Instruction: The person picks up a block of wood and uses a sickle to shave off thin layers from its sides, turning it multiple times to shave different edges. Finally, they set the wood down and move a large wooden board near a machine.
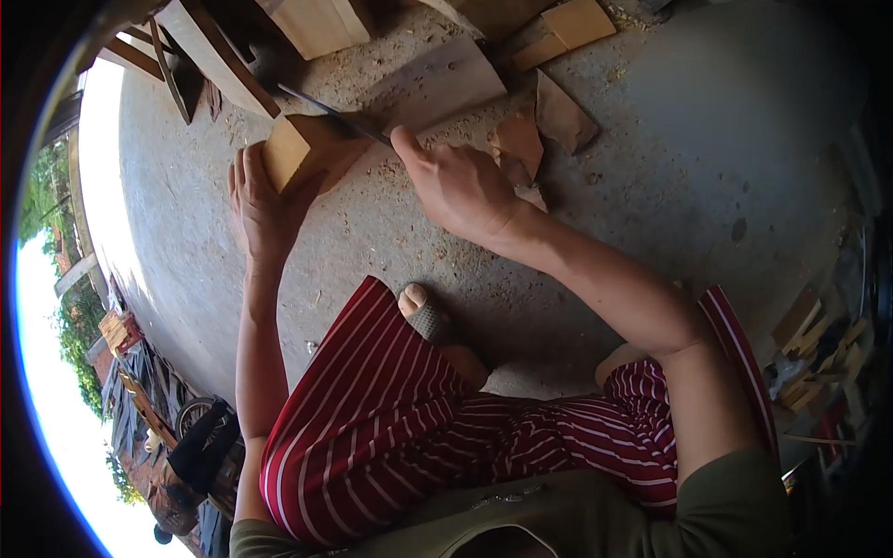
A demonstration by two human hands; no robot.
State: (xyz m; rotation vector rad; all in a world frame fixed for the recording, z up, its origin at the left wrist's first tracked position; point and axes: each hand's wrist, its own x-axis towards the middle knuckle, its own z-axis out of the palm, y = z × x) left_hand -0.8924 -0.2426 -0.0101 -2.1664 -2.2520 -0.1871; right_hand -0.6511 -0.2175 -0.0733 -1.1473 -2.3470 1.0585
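Note:
My left hand is wrapped round the near left side of a wooden block, which is held tilted above the concrete floor. Its pale, smooth face is turned to the left, and a darker brown side faces right. My right hand is closed round the handle of a long thin dark tool with a narrow, file-like blade. That blade crosses the block's far edge and points to the far left. The tool's handle is hidden inside my fist.
Broken brown pieces and a wide flat board lie beyond my right hand. Curved wooden parts stand at the far left. Sawdust and chips litter the concrete floor. Wood scraps are heaped at the right.

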